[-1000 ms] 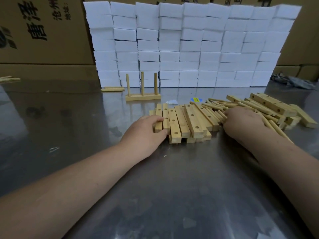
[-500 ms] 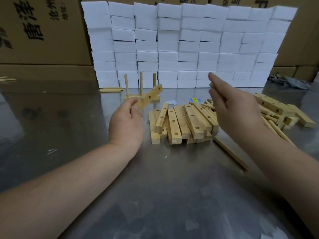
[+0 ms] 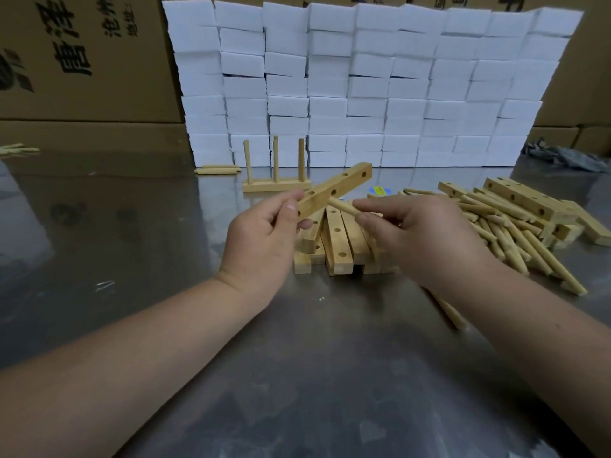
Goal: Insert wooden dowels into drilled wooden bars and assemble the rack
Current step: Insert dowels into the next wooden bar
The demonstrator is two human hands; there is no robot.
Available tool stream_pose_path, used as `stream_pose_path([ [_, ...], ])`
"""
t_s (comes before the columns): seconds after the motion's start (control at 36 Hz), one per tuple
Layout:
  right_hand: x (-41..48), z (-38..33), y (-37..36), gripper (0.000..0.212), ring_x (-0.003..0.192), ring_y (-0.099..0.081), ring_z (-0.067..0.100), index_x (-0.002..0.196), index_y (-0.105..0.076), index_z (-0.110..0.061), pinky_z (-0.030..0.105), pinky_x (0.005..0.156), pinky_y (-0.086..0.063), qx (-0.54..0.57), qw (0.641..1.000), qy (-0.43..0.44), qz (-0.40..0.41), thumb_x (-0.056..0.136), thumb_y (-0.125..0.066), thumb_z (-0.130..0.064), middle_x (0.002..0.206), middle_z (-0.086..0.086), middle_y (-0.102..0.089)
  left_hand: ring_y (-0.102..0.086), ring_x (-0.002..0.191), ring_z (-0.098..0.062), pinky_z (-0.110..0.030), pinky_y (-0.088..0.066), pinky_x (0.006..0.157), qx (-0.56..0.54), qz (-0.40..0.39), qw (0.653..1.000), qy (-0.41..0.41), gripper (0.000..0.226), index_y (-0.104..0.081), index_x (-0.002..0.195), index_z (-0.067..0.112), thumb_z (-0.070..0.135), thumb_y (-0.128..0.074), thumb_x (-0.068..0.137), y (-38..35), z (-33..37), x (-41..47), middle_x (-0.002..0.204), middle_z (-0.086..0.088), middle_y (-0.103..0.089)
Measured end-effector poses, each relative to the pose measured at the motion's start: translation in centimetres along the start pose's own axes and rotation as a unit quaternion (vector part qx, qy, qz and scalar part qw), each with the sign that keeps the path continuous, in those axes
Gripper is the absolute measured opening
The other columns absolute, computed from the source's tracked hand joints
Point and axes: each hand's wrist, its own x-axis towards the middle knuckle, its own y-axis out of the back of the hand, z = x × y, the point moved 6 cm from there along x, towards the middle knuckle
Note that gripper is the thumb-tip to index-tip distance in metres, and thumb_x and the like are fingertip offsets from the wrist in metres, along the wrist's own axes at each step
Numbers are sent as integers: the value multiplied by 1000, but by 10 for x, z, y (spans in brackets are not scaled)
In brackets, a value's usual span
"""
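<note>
On the grey steel bench [image 3: 297, 375], the left hand [image 3: 261, 239] grips the pale drilled wooden bar [image 3: 334, 190] by its near end, raised and tilted as it was half a second ago. Changed: the right hand [image 3: 420, 239], then lifted with fingers spread, now pinches a short round wooden dowel [image 3: 342, 206], its tip meeting the bar near a middle hole. Insertion appears to be starting. Beyond, a bar with three upright dowels [image 3: 276, 185] stands finished.

Packing workshop or warehouse: stacked cardboard cartons [image 3: 82, 57]; white foam blocks [image 3: 363, 84]; steel worktable [image 3: 297, 375]
</note>
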Motion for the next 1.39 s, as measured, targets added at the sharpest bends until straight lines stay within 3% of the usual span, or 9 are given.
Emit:
stream_pose_path([
  [0.19, -4, -7, -7, 26, 62, -50, -13, 109, -65, -40, 17, 54, -36, -11, 999, 13, -49, 87, -54, -33, 55, -31, -56, -70, 80, -8, -18, -54, 77, -128, 5, 985, 115, 26, -63, 100, 24, 9, -41, 98, -1, -2, -1, 89, 9, -69],
  [0.33, -10, -21, -9, 32, 99, -48, -9, 114, -64, -36, 4, 76, -38, 24, 995, 69, -61, 86, -52, -24, 99, -24, -62, -71, 74, -14, -22, -56, 70, -271, 33, 933, 235, 23, -65, 102, 9, 8, -43, 97, 1, -10, 0, 74, 2, -73],
  [0.5, -10, -23, -10, 15, 68, -50, -3, 88, -58, -42, 15, 54, -35, 34, 993, 93, -58, 85, -58, -28, 68, -30, -54, -70, 87, -26, -29, -58, 72, -459, 19, 822, 336, 38, -48, 127, -1, -5, -40, 90, -9, -11, -2, 102, -23, -67],
  [0.58, -8, -20, -9, 19, 65, -50, 3, 80, -53, -42, 24, 58, -40, 48, 994, 91, -43, 85, -60, -24, 61, -16, -56, -71, 81, -30, -33, -59, 70, -502, -3, 793, 345, 45, -39, 127, -9, -9, -41, 82, -13, -8, -2, 98, -29, -67],
  [0.83, -11, -24, -2, 16, 68, -56, 9, 89, -71, -27, 40, 63, -51, 59, 991, 117, 15, 79, -58, -25, 71, -9, -65, -69, 86, -30, -34, -57, 78, -474, -63, 803, 356, 39, -47, 119, -15, -11, -36, 81, -17, -7, -5, 109, -31, -63],
  [1.03, -9, -23, -1, 21, 69, -53, 5, 90, -70, -29, 35, 63, -50, 30, 992, 118, 18, 77, -54, -31, 70, -21, -59, -66, 86, -26, -37, -58, 74, -483, -83, 797, 352, 38, -50, 114, -12, -6, -39, 78, -23, -6, -7, 91, -21, -64],
  [1.19, -9, -22, -3, 22, 72, -55, 4, 90, -70, -29, 33, 65, -50, 33, 993, 114, 4, 76, -54, -33, 73, -23, -61, -52, 48, -10, -22, -43, 51, -178, -74, 950, 244, 28, -58, 89, 15, 26, -36, 100, -16, -7, -11, 62, 0, -54],
  [1.28, -10, -24, -3, 22, 69, -55, 3, 90, -70, -30, 28, 61, -47, 35, 992, 123, -5, 75, -54, -33, 70, -23, -60, -42, 40, -2, -13, -36, 42, -113, -81, 973, 182, 30, -52, 85, 17, 29, -29, 101, -14, -1, -11, 51, 9, -46],
  [1.39, -12, -29, -3, 20, 69, -54, 4, 90, -71, -29, 24, 57, -44, 27, 988, 149, -14, 75, -58, -34, 65, -21, -58, -41, 43, -7, -16, -35, 37, -122, -79, 978, 151, 31, -45, 80, 16, 25, -25, 102, -11, 6, -12, 62, -2, -39],
])
